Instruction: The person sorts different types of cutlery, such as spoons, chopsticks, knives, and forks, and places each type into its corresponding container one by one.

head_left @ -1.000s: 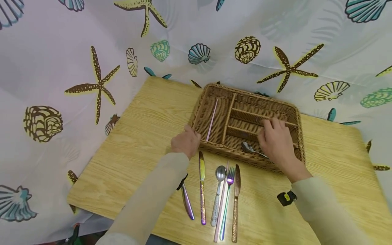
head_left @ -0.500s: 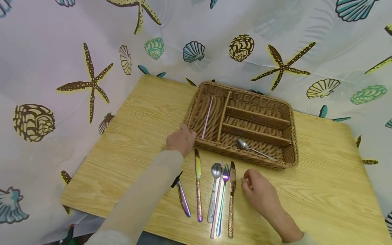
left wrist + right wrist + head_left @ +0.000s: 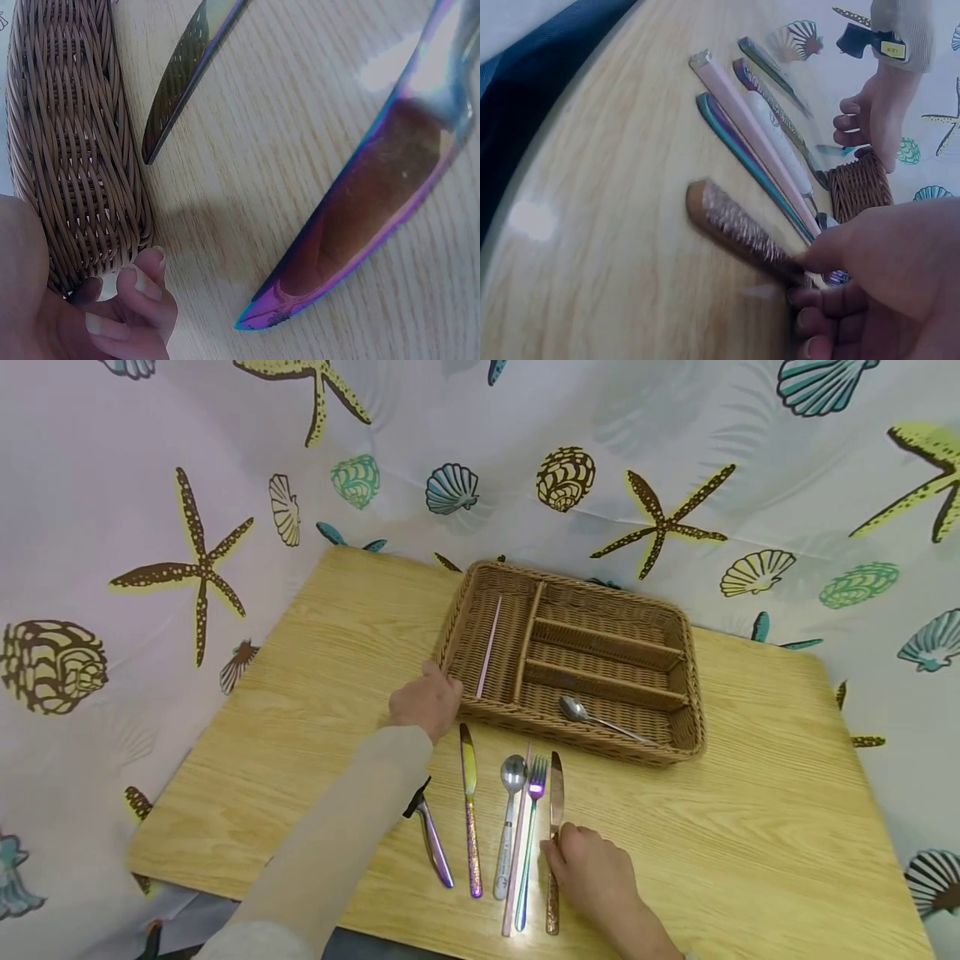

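My left hand [image 3: 426, 700] grips the front left corner of a woven cutlery basket [image 3: 585, 745], its fingertips curled under the wicker in the left wrist view. With thumb and fingers, my right hand [image 3: 598, 870] pinches a copper-coloured table knife [image 3: 557, 789] near the top of its glittery handle [image 3: 739, 229]. That knife is at the right end of a row of cutlery in front of the basket. Beside it are a rainbow fork [image 3: 527, 843], a pink chopstick [image 3: 516, 872] and a spoon [image 3: 513, 772]. Inside the basket lie another spoon [image 3: 576, 710] and a pink chopstick [image 3: 489, 647].
Farther left on the wooden table [image 3: 765, 793] are a gold-and-purple knife [image 3: 470, 814] and a purple-handled knife [image 3: 435, 847], its blade partly behind my left wrist. Wooden-topped dividers [image 3: 607, 683] split the basket. A shell-print cloth [image 3: 495, 435] hangs close behind.
My right hand has come out of the basket, leaving the spoon in the front compartment, and moved down to take hold of the copper-coloured table knife. My left hand stays on the basket corner.
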`<state>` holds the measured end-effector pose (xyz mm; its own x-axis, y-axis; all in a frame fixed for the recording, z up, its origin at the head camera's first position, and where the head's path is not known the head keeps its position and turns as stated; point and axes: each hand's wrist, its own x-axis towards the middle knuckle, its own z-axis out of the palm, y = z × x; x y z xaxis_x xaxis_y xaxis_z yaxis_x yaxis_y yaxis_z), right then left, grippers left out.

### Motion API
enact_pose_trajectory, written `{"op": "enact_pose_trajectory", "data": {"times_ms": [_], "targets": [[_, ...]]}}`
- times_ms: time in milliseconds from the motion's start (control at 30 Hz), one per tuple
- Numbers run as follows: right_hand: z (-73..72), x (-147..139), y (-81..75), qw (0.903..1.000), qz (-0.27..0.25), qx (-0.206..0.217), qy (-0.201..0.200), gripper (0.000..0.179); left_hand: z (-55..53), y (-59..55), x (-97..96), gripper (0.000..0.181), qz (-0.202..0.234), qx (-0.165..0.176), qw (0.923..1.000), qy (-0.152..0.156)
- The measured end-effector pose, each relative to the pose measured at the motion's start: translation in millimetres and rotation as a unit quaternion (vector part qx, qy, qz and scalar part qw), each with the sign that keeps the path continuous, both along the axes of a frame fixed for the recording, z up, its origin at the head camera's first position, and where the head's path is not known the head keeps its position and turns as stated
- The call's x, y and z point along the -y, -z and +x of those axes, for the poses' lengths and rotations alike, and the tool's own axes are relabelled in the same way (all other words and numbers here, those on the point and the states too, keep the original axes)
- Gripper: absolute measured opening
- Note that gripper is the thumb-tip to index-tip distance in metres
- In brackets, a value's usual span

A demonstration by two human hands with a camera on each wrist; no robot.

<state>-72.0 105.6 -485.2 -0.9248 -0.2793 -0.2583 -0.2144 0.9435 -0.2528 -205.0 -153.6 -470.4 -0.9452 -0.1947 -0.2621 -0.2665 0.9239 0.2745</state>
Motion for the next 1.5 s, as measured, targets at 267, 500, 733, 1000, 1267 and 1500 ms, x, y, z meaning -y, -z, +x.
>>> {"op": "enact_pose_trajectory", "data": {"times_ms": [267,500,733,1000,1267,1500], "targets": [[-3.9,3.9,-1.6,0.9994,-0.024,0.015,0.022,0.032,0.8,-1.2,4.7,0.037,0.011,-0.014,0.9998,-0.009],[-7.6,-5.3,-0.6,0.9927,-0.091,0.056,0.055,0.029,0.1,-1.0,4.0,0.041,0.013,-0.016,0.9998,-0.004],[-5.4,-17.8,2.4,0.9804,-0.173,0.061,0.072,0.023,-0.5,-2.9,2.6,0.038,0.020,-0.015,0.9997,-0.002],[-6.5,-35.9,-1.0,0.9441,-0.298,0.079,0.116,0.005,-0.1,-5.0,2.9,0.041,0.018,-0.015,0.9997,-0.002],[-34.7,-54.3,-24.0,0.9425,-0.329,-0.020,0.057,0.012,-0.5,-3.8,2.4,0.051,0.011,-0.007,0.9999,0.003],[-74.3,-67.7,-45.3,0.9582,-0.275,-0.075,0.019,0.019,0.4,-1.9,-0.3,0.053,0.007,-0.008,0.9999,0.003]]}}
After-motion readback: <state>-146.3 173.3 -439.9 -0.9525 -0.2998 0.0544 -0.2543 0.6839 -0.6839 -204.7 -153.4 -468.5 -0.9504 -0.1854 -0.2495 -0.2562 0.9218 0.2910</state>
